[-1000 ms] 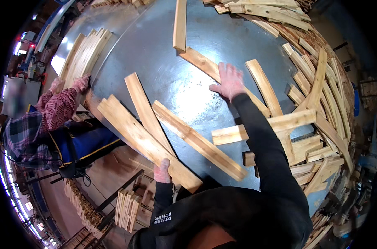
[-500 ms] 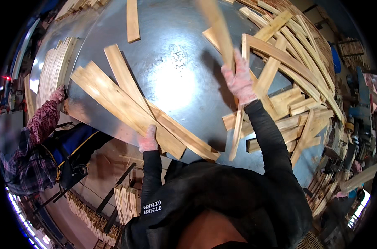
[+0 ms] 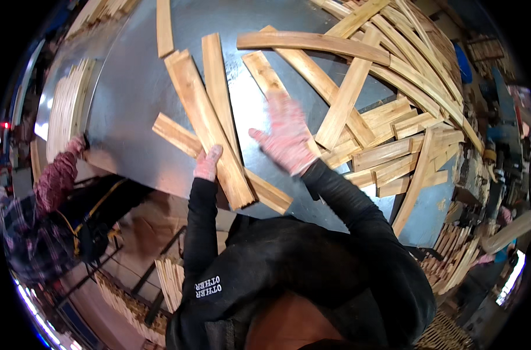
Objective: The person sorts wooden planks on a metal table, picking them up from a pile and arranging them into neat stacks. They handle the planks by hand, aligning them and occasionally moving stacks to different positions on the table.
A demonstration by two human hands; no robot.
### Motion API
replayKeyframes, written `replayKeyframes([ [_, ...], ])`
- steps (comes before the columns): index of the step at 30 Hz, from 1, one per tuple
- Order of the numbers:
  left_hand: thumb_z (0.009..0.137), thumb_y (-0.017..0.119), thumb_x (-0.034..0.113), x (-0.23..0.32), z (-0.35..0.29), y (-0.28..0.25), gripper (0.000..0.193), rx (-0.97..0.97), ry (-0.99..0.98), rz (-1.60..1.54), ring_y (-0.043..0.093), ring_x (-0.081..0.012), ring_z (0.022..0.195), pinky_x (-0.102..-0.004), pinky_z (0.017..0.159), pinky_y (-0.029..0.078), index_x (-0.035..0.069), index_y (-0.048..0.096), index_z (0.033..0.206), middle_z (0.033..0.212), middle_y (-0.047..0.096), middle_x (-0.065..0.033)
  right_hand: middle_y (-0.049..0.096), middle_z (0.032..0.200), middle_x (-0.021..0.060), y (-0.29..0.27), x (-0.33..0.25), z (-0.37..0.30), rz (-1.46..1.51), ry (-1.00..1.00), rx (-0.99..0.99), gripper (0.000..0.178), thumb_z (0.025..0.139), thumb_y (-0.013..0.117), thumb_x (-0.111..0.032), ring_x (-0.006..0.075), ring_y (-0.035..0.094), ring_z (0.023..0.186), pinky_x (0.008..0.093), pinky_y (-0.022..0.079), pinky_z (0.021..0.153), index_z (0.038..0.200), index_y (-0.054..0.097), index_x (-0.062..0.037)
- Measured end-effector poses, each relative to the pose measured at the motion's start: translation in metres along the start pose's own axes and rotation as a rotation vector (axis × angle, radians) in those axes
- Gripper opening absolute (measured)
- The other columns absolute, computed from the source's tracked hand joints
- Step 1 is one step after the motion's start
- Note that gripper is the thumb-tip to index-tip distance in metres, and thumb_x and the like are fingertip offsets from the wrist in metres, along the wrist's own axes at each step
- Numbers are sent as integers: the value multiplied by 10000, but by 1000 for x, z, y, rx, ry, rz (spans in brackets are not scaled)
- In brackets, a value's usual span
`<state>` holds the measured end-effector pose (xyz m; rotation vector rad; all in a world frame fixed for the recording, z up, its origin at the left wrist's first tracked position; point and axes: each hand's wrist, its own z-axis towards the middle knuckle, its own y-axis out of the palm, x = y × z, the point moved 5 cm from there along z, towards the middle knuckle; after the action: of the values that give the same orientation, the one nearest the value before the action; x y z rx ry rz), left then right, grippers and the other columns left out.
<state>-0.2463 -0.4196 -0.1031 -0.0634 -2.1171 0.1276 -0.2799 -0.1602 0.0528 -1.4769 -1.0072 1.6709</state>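
My left hand [image 3: 207,164], in a pink-stained glove, is closed on the near part of a wooden slat [image 3: 200,105], thumb on top. Another seems stacked with that slat. Beneath it lies a crossing slat [image 3: 175,135], and a further slat [image 3: 217,76] rests close along its right side. My right hand [image 3: 286,131], gloved likewise and blurred, is spread with the thumb apart. It is over a slat [image 3: 264,71] that comes out beyond its fingers; whether the palm touches the wood I cannot tell.
Loose slats [image 3: 417,70] lie criss-crossed on the right of the metal table [image 3: 131,99], with shorter pieces [image 3: 394,166] nearer me. At the left, a co-worker's gloved hand [image 3: 75,144] touches a stack of slats [image 3: 70,102]. More slats [image 3: 171,283] stand below the table edge.
My right hand has come down and left, letting go of the raised slat. The slats at my left hand have swung to point more away from me.
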Motion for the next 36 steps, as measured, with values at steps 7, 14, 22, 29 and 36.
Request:
replayKeyframes([
  [7,862,705,400,7,-20,8,579,224,7,0,587,-181,997,-315,904,449,-6,563,1249,1087,641,-88,313,1483,221,34,85,-7,131,321,-225,897,782,694,-255,406,389,1328,442,357,1092,1523,207,-119],
  [14,931,576,500,25,-34,31,723,296,-16,-196,544,-250,1199,-354,1027,411,-7,401,1417,1316,564,-154,274,1495,290,48,-41,71,363,-118,-49,790,838,608,-295,465,422,1270,457,359,1079,1484,255,-9],
  [22,965,489,495,18,-48,19,647,257,-87,-543,565,-258,1143,-370,1002,443,-32,475,1341,1253,583,-145,444,1390,187,106,-74,105,585,-510,-540,541,947,489,-294,296,502,1165,377,417,1008,1419,381,-52],
  [29,956,528,387,31,-57,29,548,301,-75,-661,538,-238,1151,-368,1012,427,-35,488,1303,1252,569,-134,550,1288,181,78,99,365,-587,-356,-38,844,734,656,-631,314,506,1217,555,239,1090,1348,458,-88],
  [36,962,524,364,17,-58,21,467,464,-117,-487,557,-216,1043,-354,948,453,-40,558,1193,1173,591,-119,612,1110,185,-24,52,349,-166,-269,247,752,758,671,-613,341,609,1048,447,478,881,1218,480,-49],
])
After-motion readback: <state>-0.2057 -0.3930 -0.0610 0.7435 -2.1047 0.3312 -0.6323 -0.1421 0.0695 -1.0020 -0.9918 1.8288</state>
